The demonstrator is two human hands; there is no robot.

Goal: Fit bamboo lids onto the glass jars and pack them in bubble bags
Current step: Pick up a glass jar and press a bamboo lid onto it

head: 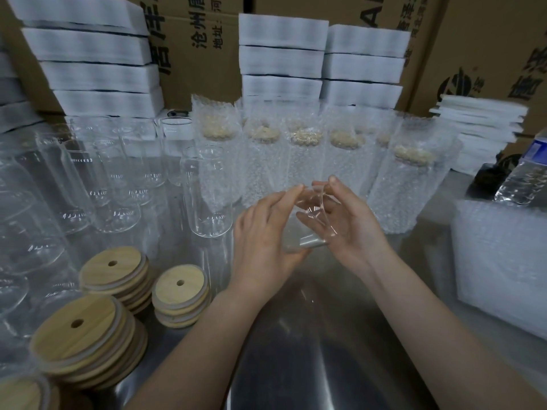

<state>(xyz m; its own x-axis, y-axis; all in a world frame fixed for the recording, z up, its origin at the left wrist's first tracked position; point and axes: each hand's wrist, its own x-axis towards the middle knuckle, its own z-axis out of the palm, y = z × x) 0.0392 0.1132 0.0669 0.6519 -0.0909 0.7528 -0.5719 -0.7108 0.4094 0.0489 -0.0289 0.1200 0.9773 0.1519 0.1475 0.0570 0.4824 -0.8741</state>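
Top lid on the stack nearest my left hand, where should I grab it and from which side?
Probably pinch the top lid by its rim from above, thumb and fingers on opposite edges. It lies flat on its stack, so only the face and rim are exposed. The left hand is nearest, but it is holding the jar.

Clear, colourless jar in the grip; pale tan lids to its left; translucent bubble-dotted bags beyond; white foam stacks and brown, black-printed cartons behind.
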